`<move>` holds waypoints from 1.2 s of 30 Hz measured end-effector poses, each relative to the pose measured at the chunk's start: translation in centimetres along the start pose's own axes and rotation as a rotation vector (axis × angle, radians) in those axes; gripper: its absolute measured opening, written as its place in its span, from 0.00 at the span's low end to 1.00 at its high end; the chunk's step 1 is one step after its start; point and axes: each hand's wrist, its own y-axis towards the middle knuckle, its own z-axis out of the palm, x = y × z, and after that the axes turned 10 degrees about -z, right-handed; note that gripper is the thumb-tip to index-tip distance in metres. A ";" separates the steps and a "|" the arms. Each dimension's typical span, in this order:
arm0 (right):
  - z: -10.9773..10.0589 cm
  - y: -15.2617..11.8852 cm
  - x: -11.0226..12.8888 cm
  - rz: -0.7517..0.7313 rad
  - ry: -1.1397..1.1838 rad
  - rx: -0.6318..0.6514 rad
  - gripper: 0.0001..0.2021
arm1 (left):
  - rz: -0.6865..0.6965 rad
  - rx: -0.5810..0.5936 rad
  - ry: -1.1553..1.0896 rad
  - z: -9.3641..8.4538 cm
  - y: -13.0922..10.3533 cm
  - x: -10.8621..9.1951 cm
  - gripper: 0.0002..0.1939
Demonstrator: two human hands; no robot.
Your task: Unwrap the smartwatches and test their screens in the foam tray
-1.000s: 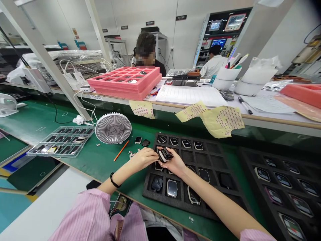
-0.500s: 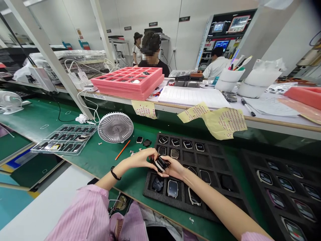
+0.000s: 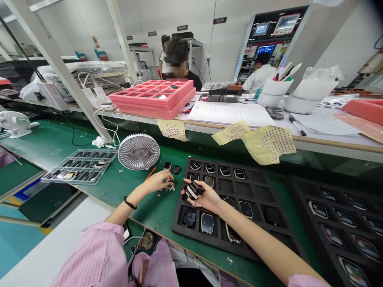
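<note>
My right hand [image 3: 208, 197], palm up, is closed round a small stack of black and silver smartwatch bodies [image 3: 194, 189], held above the near left part of a black foam tray [image 3: 191, 232]. My left hand [image 3: 158, 181] is apart from it, low over the green bench. Its fingers curl downward among small pale scraps [image 3: 167, 187]; what they pinch is too small to make out. Just beyond these fingers lie a square watch [image 3: 167, 166] and a dark round-cornered watch piece [image 3: 176, 169]. An orange stick [image 3: 151, 173] is partly covered by my left hand.
A round grey fan [image 3: 139, 152] stands behind my left hand. A clear plastic tray of black parts [image 3: 79, 167] lies to the left. Another foam tray of watches [image 3: 332, 219] is at the right. The shelf above bears pink foam trays [image 3: 152, 97]; a co-worker [image 3: 178, 59] sits beyond.
My left hand has left the watch bodies and moved left and slightly up to the scraps. My right hand keeps the stack, now more exposed.
</note>
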 end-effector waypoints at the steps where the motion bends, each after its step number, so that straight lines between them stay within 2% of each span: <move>1: 0.0 0.0 0.0 0.003 0.004 0.006 0.26 | -0.007 0.007 0.017 0.1 0.0 0.4 0.09; 7: -0.1 -0.1 0.0 -0.004 0.001 0.012 0.24 | -0.035 0.056 0.053 1.4 0.4 1.3 0.07; 18: -0.3 0.0 -0.1 -0.010 0.019 0.007 0.23 | -0.078 0.126 0.005 0.9 1.1 1.1 0.04; 23: -0.2 -0.1 -0.1 -0.012 0.029 0.002 0.23 | -0.084 0.098 -0.033 1.1 1.1 1.2 0.04; 27: -0.3 0.0 -0.1 -0.012 0.030 0.013 0.24 | -0.074 0.046 -0.104 -0.2 0.6 -0.1 0.08; 29: -0.4 0.0 -0.1 -0.008 0.035 0.015 0.23 | -0.023 -0.004 -0.196 -1.0 0.0 -1.6 0.11; 32: -0.5 0.1 -0.1 -0.011 0.045 0.016 0.20 | 0.199 -0.085 -0.348 -1.5 -1.1 -4.3 0.11; 36: -0.8 0.2 -0.3 -0.030 0.061 0.014 0.15 | 0.456 -0.152 -0.249 -0.1 -1.6 -6.5 0.09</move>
